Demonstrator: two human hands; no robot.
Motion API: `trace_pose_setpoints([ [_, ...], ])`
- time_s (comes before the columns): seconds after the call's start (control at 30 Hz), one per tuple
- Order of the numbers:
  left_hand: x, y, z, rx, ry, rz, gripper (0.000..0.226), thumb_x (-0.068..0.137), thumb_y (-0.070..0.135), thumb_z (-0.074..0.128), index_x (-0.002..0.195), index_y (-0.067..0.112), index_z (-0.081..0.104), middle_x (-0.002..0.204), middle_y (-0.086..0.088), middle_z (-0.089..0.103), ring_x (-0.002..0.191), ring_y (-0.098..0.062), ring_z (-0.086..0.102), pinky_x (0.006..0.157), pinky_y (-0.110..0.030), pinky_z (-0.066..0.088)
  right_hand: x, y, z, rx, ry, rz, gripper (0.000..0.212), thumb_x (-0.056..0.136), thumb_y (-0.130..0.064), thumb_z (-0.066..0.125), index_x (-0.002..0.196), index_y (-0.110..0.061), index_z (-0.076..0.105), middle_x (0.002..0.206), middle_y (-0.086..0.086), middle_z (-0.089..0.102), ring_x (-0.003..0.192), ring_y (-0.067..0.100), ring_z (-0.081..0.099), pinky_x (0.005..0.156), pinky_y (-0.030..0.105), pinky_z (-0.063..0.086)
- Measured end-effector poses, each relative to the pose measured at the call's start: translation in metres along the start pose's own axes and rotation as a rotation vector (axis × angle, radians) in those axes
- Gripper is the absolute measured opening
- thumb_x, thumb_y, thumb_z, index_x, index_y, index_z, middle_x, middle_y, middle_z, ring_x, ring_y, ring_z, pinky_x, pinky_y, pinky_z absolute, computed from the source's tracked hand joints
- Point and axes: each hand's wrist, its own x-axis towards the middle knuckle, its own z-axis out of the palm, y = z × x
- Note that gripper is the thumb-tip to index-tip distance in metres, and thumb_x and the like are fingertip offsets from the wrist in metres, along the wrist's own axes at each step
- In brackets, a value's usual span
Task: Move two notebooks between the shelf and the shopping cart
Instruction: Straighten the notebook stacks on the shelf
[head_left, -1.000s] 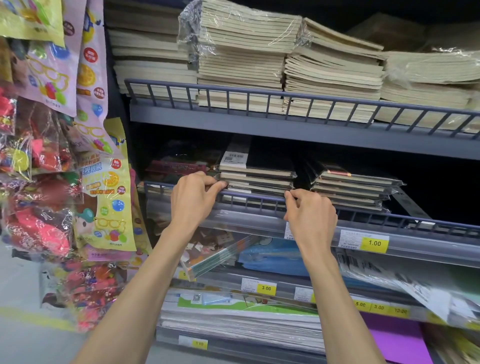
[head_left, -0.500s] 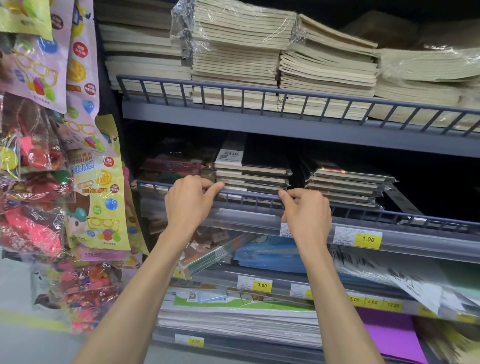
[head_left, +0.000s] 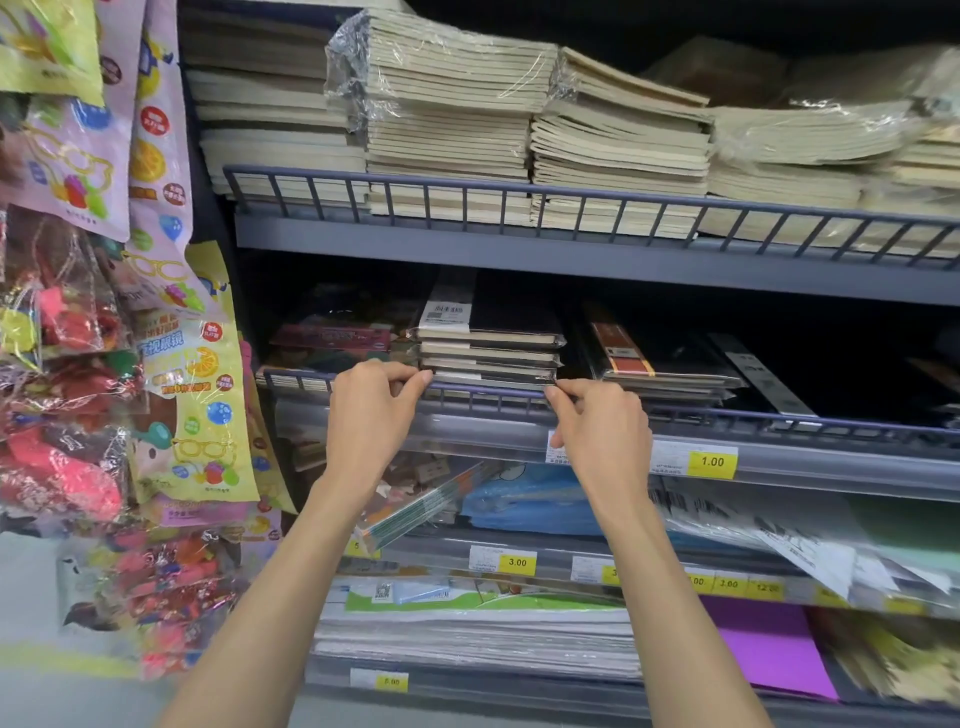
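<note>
While no shopping cart shows anywhere in this view, a person stands facing store shelving with both bare arms raised to the middle shelf (head_left: 467, 439). At far left, bright plastic toy packets (head_left: 192, 395) hang well clear of the work. Next comes the left hand (head_left: 371, 415), knuckles up and wrist straight, with thumb and curled fingers closed in a pinch at the lower left corner of a stack of dark notebooks (head_left: 491, 348). That stack lies flat on the shelf directly behind the low wire rail (head_left: 488, 397), its long edge running left to right along the rail and its plastic wrap catching the light. The right hand (head_left: 602, 436) mirrors the other, pinching the stack's lower right corner just above the rail. Whether the fingers also catch the rail wire is hard to tell. Both hands sit equally near, one at each end, with the notebooks just beyond and slightly above the fingertips, so lifting them out likely means raising them over the rail and drawing them toward the body. Further right rests a second pile of dark notebooks (head_left: 670, 364), untouched, above a yellow price tag (head_left: 711, 461).
</note>
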Motion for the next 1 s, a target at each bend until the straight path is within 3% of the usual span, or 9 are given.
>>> trace_pose_setpoints([
  [0.13,-0.005,0.0,-0.003,0.002,0.016,0.0,0.026,0.094,0.03,0.068,0.106,0.01,0.078,0.085,-0.004,0.073,0.074,-0.012,0.059,0.071,-0.026,0.046,-0.011,-0.005,-0.003,-0.032,0.026,-0.041,0.029,0.102,-0.033,0.054,0.104,-0.014,0.075,0.065,0.003,0.07,0.069,0.021,0.068,0.064,0.038,0.057],
  [0.27,-0.012,0.006,-0.009,-0.024,0.07,0.016,0.021,0.095,0.029,0.066,0.102,0.014,0.078,0.083,0.0,0.066,0.075,-0.014,0.061,0.069,-0.026,0.043,-0.018,-0.01,-0.008,-0.004,0.062,-0.021,0.026,0.1,-0.035,0.057,0.11,-0.019,0.076,0.068,0.0,0.073,0.066,0.018,0.07,0.061,0.037,0.058],
  [0.57,-0.036,0.043,0.016,-0.17,-0.144,0.129,0.016,0.093,0.03,0.067,0.095,0.02,0.078,0.088,0.01,0.073,0.081,-0.006,0.064,0.077,-0.035,0.056,-0.027,0.02,-0.04,-0.086,0.121,0.131,0.028,0.097,-0.041,0.061,0.112,-0.023,0.076,0.073,-0.004,0.075,0.076,0.016,0.071,0.065,0.031,0.056],
  [0.7,-0.037,0.068,0.033,-0.156,-0.17,0.169,0.018,0.094,0.036,0.065,0.099,0.023,0.077,0.089,0.011,0.074,0.083,-0.006,0.066,0.076,-0.037,0.057,-0.022,0.036,-0.052,-0.118,0.142,0.174,0.032,0.096,-0.045,0.06,0.115,-0.023,0.074,0.081,-0.002,0.077,0.088,0.02,0.071,0.064,0.027,0.046],
  [0.83,-0.037,0.091,0.057,-0.128,-0.182,0.189,0.027,0.092,0.044,0.066,0.107,0.024,0.076,0.088,0.013,0.073,0.083,-0.008,0.066,0.074,-0.037,0.058,-0.012,0.06,-0.065,-0.145,0.214,0.234,0.036,0.094,-0.05,0.061,0.117,-0.024,0.073,0.086,0.002,0.077,0.09,0.025,0.072,0.07,0.036,0.057],
  [1.0,-0.034,0.111,0.081,-0.043,-0.181,0.191,0.039,0.093,0.047,0.063,0.12,0.02,0.072,0.086,0.007,0.068,0.083,-0.018,0.065,0.07,-0.038,0.054,0.002,0.092,-0.085,-0.219,0.257,0.283,0.041,0.093,-0.051,0.063,0.121,-0.023,0.071,0.089,0.009,0.076,0.094,0.031,0.069,0.063,0.03,0.04],
])
